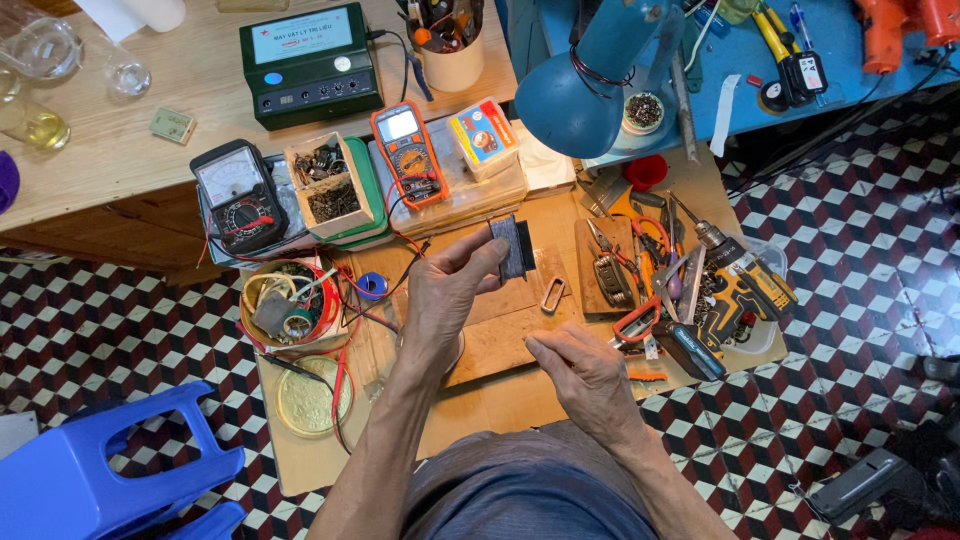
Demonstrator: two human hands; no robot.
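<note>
left hand (445, 300) raised above small wooden work board (500, 340), pinching flat dark rectangular block (516, 247) upright between thumb and fingertips. right hand (585, 375) lower, near board's right edge, fingers curled together; whether anything is held, cannot tell. orange digital multimeter (408, 152) just behind block; small oval metal ring (552, 294) on board beside it; yellow cordless drill (740, 280) at right.

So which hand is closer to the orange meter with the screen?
The left. The left hand sits just below the orange meter, holding a small dark flat part. The right hand is lower and farther right, near the red-handled pliers.
</note>
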